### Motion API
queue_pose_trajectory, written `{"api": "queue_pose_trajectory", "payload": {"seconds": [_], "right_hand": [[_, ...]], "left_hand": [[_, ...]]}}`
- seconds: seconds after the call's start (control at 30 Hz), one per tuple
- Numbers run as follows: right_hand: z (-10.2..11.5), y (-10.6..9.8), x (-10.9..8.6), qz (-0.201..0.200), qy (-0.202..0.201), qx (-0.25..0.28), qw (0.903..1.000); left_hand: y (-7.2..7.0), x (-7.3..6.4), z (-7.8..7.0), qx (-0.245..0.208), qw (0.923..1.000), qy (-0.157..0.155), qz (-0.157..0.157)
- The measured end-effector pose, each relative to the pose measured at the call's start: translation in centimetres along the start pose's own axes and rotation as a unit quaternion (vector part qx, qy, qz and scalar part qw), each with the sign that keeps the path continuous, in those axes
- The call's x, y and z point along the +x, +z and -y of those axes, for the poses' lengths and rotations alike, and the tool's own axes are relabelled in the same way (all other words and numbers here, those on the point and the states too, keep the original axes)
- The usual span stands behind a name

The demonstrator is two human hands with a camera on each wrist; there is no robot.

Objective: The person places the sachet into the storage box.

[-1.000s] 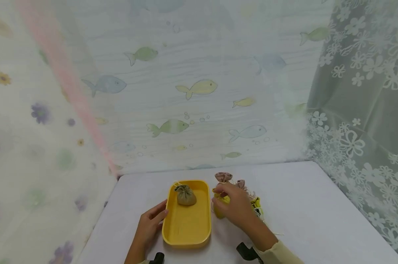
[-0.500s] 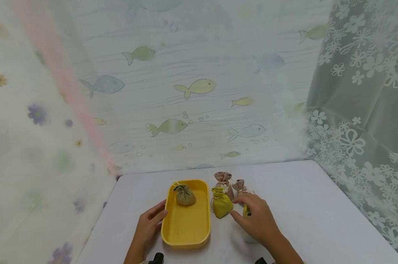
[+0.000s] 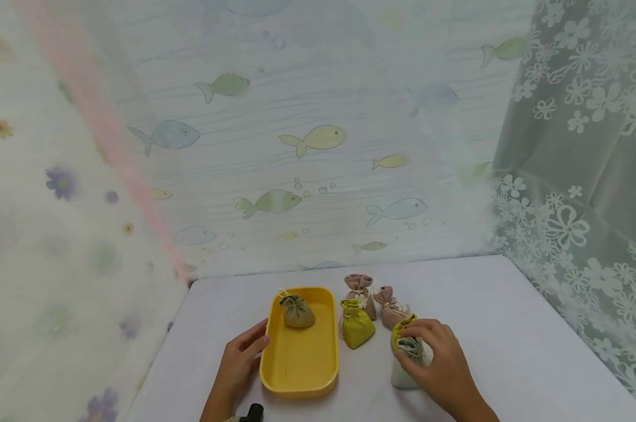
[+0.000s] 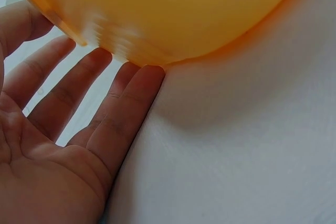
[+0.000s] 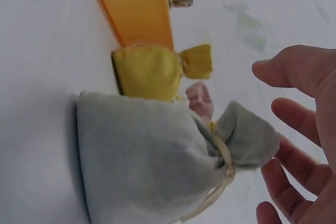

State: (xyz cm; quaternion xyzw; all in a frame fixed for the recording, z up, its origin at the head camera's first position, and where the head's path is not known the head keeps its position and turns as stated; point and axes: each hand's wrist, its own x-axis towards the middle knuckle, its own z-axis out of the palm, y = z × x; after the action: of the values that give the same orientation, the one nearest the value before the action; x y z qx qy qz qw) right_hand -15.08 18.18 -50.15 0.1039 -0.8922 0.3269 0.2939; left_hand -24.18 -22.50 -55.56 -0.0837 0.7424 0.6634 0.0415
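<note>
In the head view my left hand (image 3: 240, 354) is at the left side of a yellow tray (image 3: 299, 375). The left wrist view has its nearly straight fingers (image 4: 126, 114) touching the tray's outer wall (image 4: 173, 19). An olive drawstring pouch (image 3: 298, 313) sits inside the tray. My right hand (image 3: 444, 360) is around the tied neck of a pale grey-green drawstring pouch (image 3: 404, 377), which stands upright. In the right wrist view its thumb and fingers (image 5: 296, 163) are spread beside the neck of this pouch (image 5: 142, 156), not closed on it.
Between tray and right hand stands a yellow-green pouch (image 3: 357, 328). Behind it are two pink pouches, one upright (image 3: 359, 287) and one leaning (image 3: 391, 310). Another yellow-green pouch (image 3: 399, 334) is partly hidden behind the grey one. A fish-patterned curtain (image 3: 318, 176) hangs behind the white table (image 3: 486, 328).
My right hand has moved right, from over the near yellow-green pouch to the grey-green pouch's neck. The left hand and tray have stayed in place.
</note>
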Motion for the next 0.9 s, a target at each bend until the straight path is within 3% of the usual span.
{"api": "queue_pose_trajectory", "payload": {"seconds": [0.4,0.5,0.67,0.77,0.9], "right_hand": [[-1.5,0.4,-0.5,0.037,0.115,0.027,0.9923],[-1.6,0.6,-0.5,0.061,0.165,0.047,0.9833],[-1.8,0.7,-0.4,0.093,0.252,0.093,0.9586],[-2.0,0.7,-0.4,0.099,0.279,0.098,0.9500],[-2.4,0.7,-0.6,0.100,0.288,0.100,0.9473]], "left_hand": [[0.1,-0.1,-0.1,0.006,1.0000,-0.003,-0.002],[0.1,-0.1,-0.1,0.004,1.0000,-0.004,0.002],[0.0,-0.1,-0.1,0.001,1.0000,-0.005,-0.001],[0.0,-0.1,-0.1,0.003,1.0000,-0.003,-0.001],[-0.2,-0.2,0.0,0.003,1.0000,0.001,0.001]]}}
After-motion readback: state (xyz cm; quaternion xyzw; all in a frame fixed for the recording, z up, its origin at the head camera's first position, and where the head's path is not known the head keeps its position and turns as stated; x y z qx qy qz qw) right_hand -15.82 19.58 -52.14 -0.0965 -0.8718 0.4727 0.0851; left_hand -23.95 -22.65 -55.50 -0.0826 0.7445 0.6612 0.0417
